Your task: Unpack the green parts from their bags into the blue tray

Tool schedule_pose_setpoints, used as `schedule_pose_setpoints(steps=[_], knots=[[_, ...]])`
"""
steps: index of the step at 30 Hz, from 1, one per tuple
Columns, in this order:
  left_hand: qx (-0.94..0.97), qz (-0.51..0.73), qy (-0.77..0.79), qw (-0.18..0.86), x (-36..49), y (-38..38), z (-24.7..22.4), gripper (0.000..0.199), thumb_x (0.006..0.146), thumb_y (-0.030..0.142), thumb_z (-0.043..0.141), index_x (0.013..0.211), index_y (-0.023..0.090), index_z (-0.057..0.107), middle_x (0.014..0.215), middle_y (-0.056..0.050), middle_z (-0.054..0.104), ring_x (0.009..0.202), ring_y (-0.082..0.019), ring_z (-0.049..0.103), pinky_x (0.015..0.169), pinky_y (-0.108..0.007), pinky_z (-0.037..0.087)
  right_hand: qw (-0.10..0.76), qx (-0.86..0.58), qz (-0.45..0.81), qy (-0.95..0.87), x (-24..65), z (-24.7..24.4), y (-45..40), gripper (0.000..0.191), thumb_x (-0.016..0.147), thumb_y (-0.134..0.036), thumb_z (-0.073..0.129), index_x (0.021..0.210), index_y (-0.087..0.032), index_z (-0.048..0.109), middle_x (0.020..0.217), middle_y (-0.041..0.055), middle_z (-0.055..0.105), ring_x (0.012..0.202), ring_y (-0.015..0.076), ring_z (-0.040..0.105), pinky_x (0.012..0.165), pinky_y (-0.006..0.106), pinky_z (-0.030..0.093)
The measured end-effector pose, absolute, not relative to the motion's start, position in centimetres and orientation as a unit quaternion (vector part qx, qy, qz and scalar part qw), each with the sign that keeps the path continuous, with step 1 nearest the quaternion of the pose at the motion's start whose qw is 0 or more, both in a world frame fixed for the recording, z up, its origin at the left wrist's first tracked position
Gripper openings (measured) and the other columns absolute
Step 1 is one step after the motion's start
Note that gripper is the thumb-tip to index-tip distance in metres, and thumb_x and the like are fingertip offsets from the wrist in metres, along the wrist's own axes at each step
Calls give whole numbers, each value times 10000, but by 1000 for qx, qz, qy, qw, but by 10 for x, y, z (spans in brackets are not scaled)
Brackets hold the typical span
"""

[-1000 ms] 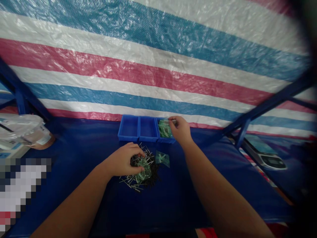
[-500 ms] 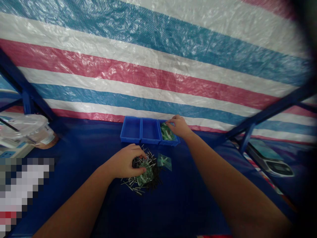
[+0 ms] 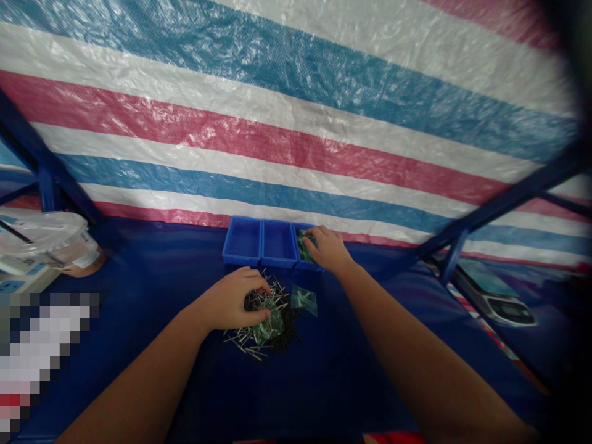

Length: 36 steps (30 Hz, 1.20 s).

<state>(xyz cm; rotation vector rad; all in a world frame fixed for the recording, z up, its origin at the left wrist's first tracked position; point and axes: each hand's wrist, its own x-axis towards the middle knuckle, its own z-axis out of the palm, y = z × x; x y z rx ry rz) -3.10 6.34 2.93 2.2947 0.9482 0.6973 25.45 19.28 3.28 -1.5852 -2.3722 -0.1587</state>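
My left hand (image 3: pixel 234 301) rests at the left side of a pile of thin silver and black metal rods (image 3: pixel 250 349), which look like pop rivets. Its fingers curve, with the thumb apart from them, and the thumb tip touches a crumpled green-tinted plastic bag (image 3: pixel 269 327) on the pile. My right hand (image 3: pixel 329 250) is over the right one of three joined blue bins (image 3: pixel 279 264), thumb and fingers slightly apart. Green plastic bags (image 3: pixel 303 251) lie in that bin, partly hidden by this hand. Another small green bag (image 3: pixel 304 300) with pale pieces inside lies right of the pile.
A lidded plastic cup (image 3: pixel 69 243) with a straw stands at the left beside a power strip (image 3: pixel 28 283). On the right is a digital scale (image 3: pixel 504 302). Behind the blue table (image 3: pixel 314 388) hangs a striped sheet (image 3: pixel 287 135), with blue metal posts at both sides.
My right hand has come slightly nearer and lower over the right bin, covering more of the bags. My left hand stays almost where it was. The view has shifted a little.
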Motion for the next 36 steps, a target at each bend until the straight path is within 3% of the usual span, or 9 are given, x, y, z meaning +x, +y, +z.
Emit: schedule_pose_setpoints(steps=[11,17,22,29,36], knots=[[857,253,354,277,-31,64,31,290,805,351,721,1056,218,660,965,-44,672,986,-240,590,883,-386,472,82,-543,-79,-832,249,32,211,355,1002,-448,427,1105,-178,633,1121,154,648,1038,313,595,907,450,436],[853,256,362,274,-35,64,32,293,792,343,728,1051,223,661,990,-49,669,995,-244,602,880,-383,480,79,-455,69,-885,274,48,225,308,964,-344,492,1155,-193,680,1141,117,667,1096,259,612,1003,417,467],[850,255,369,278,-36,65,30,303,796,349,724,1064,222,661,995,-49,661,964,-229,610,858,-370,486,33,-414,156,-896,293,68,229,501,787,-342,723,1271,-222,668,1196,97,675,1084,266,638,999,427,495],[849,249,370,282,-35,64,30,310,793,347,725,1072,225,665,978,-42,648,930,-214,615,831,-357,492,8,-419,133,-898,287,70,235,641,635,-357,870,1238,-252,681,1219,92,663,1125,307,619,1022,488,495],[851,248,366,285,-36,64,31,304,801,343,717,1071,215,663,968,-48,654,923,-216,619,825,-352,491,5,-426,121,-897,283,60,231,707,627,-336,869,1284,-237,629,1252,114,624,1137,319,605,1012,501,512]])
